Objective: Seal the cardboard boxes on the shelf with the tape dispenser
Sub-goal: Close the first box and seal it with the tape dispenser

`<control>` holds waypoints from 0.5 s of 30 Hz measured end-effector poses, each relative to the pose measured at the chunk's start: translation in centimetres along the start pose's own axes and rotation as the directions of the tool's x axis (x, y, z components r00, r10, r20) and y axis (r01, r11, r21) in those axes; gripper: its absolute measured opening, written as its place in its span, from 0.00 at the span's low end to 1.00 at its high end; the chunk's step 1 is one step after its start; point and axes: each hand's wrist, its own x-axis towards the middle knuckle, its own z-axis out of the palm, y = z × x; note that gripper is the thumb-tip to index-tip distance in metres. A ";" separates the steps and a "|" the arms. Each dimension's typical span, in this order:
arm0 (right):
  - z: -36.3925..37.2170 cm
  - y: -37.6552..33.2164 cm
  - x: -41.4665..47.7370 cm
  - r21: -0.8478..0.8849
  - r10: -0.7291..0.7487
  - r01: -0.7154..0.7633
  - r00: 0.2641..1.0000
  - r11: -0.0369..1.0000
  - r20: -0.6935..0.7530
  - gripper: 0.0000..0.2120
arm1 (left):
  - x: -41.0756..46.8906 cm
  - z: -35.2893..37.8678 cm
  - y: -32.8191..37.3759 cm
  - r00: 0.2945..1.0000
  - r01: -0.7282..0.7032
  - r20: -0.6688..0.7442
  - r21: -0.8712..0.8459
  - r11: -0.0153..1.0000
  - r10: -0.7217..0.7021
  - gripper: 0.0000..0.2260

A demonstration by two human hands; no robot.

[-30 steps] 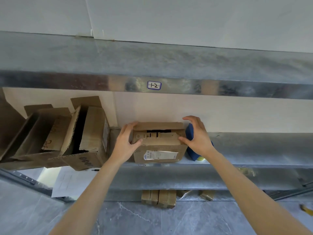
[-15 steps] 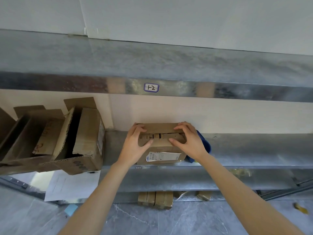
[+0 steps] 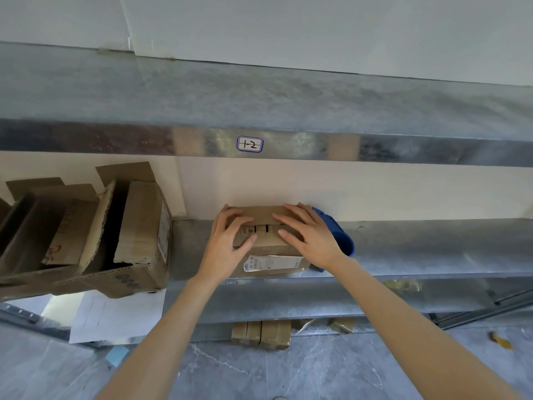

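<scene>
A small cardboard box (image 3: pixel 266 245) with a white label on its front stands on the middle metal shelf (image 3: pixel 418 246). Its top flaps are folded down. My left hand (image 3: pixel 227 241) lies flat on the left flap, thumb across the front edge. My right hand (image 3: pixel 308 235) presses the right flap with straight fingers. A blue tape dispenser (image 3: pixel 339 235) sits on the shelf just right of the box, partly hidden behind my right hand.
Two open cardboard boxes (image 3: pixel 135 235) lie tipped on the shelf's left end. Above runs an upper shelf with a "1-2" label (image 3: pixel 250 144). White paper (image 3: pixel 115 316) hangs lower left. Flat cardboard pieces (image 3: pixel 261 332) rest on the grey floor under the shelving.
Both hands moved from the box's sides onto its top and pushed the flaps down flat. The right hand left the blue dispenser's side.
</scene>
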 end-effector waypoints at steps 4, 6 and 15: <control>0.3 0.1 0.0 0.017 0.008 -0.007 0.999 1.000 -0.050 0.27 | 0.1 0.3 0.2 1.000 0.011 -0.021 -0.038 0.999 -0.012 0.18; 0.4 0.0 -0.1 0.067 0.017 -0.012 0.997 0.998 -0.075 0.27 | 0.0 0.3 0.2 1.000 0.014 -0.024 -0.038 0.999 -0.015 0.20; -1.0 2.4 -2.9 0.313 0.350 -0.236 0.854 0.920 -0.385 0.11 | 0.0 0.8 0.3 0.992 0.033 -0.117 -0.079 0.996 -0.043 0.12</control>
